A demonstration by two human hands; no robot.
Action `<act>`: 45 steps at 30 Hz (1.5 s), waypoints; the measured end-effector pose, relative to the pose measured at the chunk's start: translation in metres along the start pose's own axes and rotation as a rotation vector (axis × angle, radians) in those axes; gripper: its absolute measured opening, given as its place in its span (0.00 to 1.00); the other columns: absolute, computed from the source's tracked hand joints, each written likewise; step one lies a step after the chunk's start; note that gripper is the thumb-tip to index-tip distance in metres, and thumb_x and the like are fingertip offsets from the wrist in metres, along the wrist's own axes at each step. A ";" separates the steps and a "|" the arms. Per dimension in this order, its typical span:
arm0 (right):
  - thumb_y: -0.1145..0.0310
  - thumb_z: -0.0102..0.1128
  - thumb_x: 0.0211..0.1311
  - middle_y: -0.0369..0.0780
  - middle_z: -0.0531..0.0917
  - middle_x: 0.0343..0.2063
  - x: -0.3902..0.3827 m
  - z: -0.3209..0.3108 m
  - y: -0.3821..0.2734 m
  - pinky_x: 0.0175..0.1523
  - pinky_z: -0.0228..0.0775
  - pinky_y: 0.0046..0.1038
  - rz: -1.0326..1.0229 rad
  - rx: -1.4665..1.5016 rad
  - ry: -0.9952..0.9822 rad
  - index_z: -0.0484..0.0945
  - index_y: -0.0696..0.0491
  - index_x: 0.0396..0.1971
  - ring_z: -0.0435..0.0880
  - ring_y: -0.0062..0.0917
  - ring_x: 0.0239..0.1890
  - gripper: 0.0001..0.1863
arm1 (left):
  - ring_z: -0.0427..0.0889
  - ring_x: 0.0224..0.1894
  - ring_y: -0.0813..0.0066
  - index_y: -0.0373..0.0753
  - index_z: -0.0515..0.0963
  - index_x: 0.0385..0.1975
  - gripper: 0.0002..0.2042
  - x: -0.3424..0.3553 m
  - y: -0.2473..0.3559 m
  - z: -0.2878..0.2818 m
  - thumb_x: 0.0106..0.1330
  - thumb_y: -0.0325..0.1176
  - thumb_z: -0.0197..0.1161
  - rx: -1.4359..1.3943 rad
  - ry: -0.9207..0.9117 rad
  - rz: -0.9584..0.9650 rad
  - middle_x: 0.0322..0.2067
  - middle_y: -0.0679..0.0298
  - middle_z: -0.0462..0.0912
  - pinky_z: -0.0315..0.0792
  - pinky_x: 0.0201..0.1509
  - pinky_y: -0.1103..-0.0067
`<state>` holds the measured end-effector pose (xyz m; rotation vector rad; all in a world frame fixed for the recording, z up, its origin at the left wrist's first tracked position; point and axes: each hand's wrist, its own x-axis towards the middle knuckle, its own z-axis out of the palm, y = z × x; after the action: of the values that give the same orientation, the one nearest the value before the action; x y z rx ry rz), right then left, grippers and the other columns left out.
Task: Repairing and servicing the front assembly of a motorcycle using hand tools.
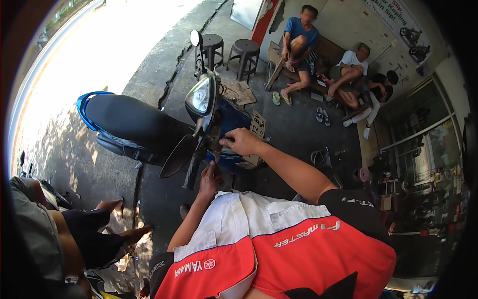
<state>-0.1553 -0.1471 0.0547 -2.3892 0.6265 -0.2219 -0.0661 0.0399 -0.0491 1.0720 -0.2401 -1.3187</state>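
Observation:
A blue and black scooter point(134, 117) stands in front of me, its handlebar end turned toward me. My right hand point(243, 142) is closed with fingertips pinched at the handlebar's front, beside the lever mount. What they hold is hidden. My left hand point(211, 178) is closed just below, near the black handlebar grip point(192, 172); the thing in its fingers is too small to tell. A dark mirror point(176, 157) juts out beside the grip. The headlight point(200, 97) faces right, and a number plate point(257, 123) shows on the scooter's front.
Two dark stools point(244, 52) stand beyond the scooter, near a flat piece of cardboard point(238, 92). Several people sit along a wooden bench point(328, 52) by the wall. Another person point(55, 224) is at my lower left. Glass cabinets point(423, 134) line the right side.

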 end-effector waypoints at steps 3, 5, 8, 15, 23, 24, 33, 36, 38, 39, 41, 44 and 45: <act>0.57 0.57 0.73 0.39 0.83 0.21 -0.001 0.012 -0.005 0.29 0.74 0.28 0.418 0.421 -0.257 0.83 0.62 0.31 0.83 0.22 0.23 0.21 | 0.58 0.17 0.81 0.48 0.62 0.24 0.20 0.002 -0.001 -0.001 0.77 0.53 0.51 -0.039 0.004 -0.034 0.18 0.74 0.57 0.58 0.22 0.77; 0.57 0.57 0.73 0.41 0.83 0.22 0.001 0.019 -0.004 0.29 0.77 0.28 0.513 0.543 -0.259 0.81 0.62 0.30 0.84 0.24 0.24 0.21 | 0.62 0.18 0.79 0.46 0.65 0.25 0.21 0.002 -0.001 -0.003 0.75 0.54 0.52 0.001 0.007 -0.020 0.19 0.73 0.59 0.62 0.25 0.77; 0.56 0.56 0.74 0.43 0.84 0.24 0.003 0.027 -0.001 0.31 0.81 0.30 0.674 0.852 -0.273 0.79 0.62 0.31 0.85 0.28 0.24 0.21 | 0.62 0.18 0.79 0.46 0.65 0.26 0.20 0.003 -0.001 -0.005 0.75 0.54 0.52 -0.016 -0.006 -0.032 0.19 0.72 0.60 0.62 0.25 0.76; 0.54 0.56 0.74 0.45 0.85 0.28 0.001 0.023 0.001 0.31 0.81 0.33 0.756 0.947 -0.417 0.79 0.61 0.31 0.86 0.30 0.26 0.22 | 0.63 0.18 0.78 0.45 0.65 0.25 0.21 0.002 0.001 -0.003 0.76 0.53 0.50 0.007 0.001 -0.015 0.18 0.71 0.60 0.62 0.24 0.75; 0.51 0.61 0.66 0.45 0.86 0.30 0.013 0.008 0.022 0.37 0.73 0.41 -0.423 -0.390 -0.054 0.87 0.51 0.38 0.84 0.40 0.29 0.18 | 0.56 0.17 0.82 0.48 0.62 0.23 0.21 -0.004 0.003 0.004 0.77 0.53 0.49 0.054 0.001 0.052 0.18 0.73 0.57 0.55 0.22 0.79; 0.50 0.61 0.65 0.45 0.86 0.29 0.010 0.009 0.021 0.40 0.73 0.42 -0.358 -0.349 -0.064 0.87 0.49 0.41 0.84 0.42 0.31 0.18 | 0.56 0.17 0.82 0.48 0.62 0.23 0.21 -0.004 0.004 0.003 0.77 0.53 0.49 0.066 0.051 0.045 0.18 0.73 0.57 0.55 0.22 0.79; 0.56 0.54 0.75 0.38 0.82 0.22 -0.007 0.018 -0.008 0.26 0.74 0.29 0.601 0.772 -0.324 0.80 0.61 0.29 0.82 0.24 0.21 0.22 | 0.55 0.16 0.82 0.48 0.61 0.22 0.21 0.002 -0.001 0.002 0.77 0.52 0.49 0.040 0.023 0.047 0.17 0.74 0.55 0.52 0.20 0.79; 0.55 0.55 0.74 0.38 0.82 0.22 -0.005 0.019 -0.008 0.26 0.73 0.31 0.747 0.909 -0.372 0.81 0.60 0.29 0.82 0.24 0.21 0.22 | 0.54 0.15 0.83 0.48 0.60 0.22 0.21 0.002 0.000 0.000 0.77 0.52 0.49 0.038 0.045 0.027 0.17 0.74 0.54 0.51 0.19 0.79; 0.54 0.56 0.72 0.39 0.83 0.24 0.001 0.015 -0.001 0.31 0.73 0.35 0.535 0.586 -0.391 0.83 0.58 0.30 0.83 0.26 0.25 0.21 | 0.62 0.19 0.79 0.43 0.65 0.25 0.21 0.002 0.002 -0.003 0.78 0.52 0.47 0.073 0.028 -0.022 0.20 0.70 0.61 0.61 0.23 0.77; 0.53 0.58 0.71 0.40 0.84 0.26 0.005 0.012 0.002 0.37 0.73 0.38 0.375 0.261 -0.420 0.84 0.57 0.31 0.84 0.28 0.29 0.20 | 0.62 0.19 0.79 0.43 0.65 0.25 0.21 0.002 0.002 -0.003 0.78 0.52 0.47 0.058 -0.006 0.000 0.20 0.70 0.61 0.61 0.23 0.77; 0.52 0.60 0.68 0.42 0.85 0.29 0.012 0.006 0.008 0.46 0.68 0.42 0.016 -0.072 -0.308 0.85 0.54 0.31 0.84 0.32 0.36 0.19 | 0.63 0.20 0.79 0.43 0.65 0.25 0.21 0.002 0.001 -0.003 0.78 0.52 0.47 0.058 -0.046 0.023 0.21 0.70 0.62 0.61 0.24 0.77; 0.49 0.62 0.63 0.43 0.86 0.36 0.014 -0.003 0.013 0.63 0.50 0.50 -0.241 -0.324 -0.239 0.87 0.49 0.34 0.79 0.37 0.51 0.18 | 0.53 0.15 0.83 0.50 0.58 0.20 0.22 0.003 -0.005 -0.002 0.77 0.51 0.50 0.029 -0.033 0.078 0.15 0.75 0.53 0.49 0.19 0.80; 0.49 0.61 0.64 0.43 0.86 0.35 0.012 -0.005 0.014 0.60 0.56 0.48 -0.194 -0.203 -0.135 0.87 0.50 0.34 0.81 0.38 0.47 0.19 | 0.53 0.15 0.83 0.50 0.58 0.20 0.22 0.004 -0.006 -0.004 0.77 0.51 0.50 0.018 0.038 0.047 0.15 0.75 0.53 0.49 0.19 0.80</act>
<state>-0.1514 -0.1653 0.0497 -2.6371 0.3694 -0.0813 -0.0662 0.0397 -0.0574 1.0996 -0.2479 -1.2550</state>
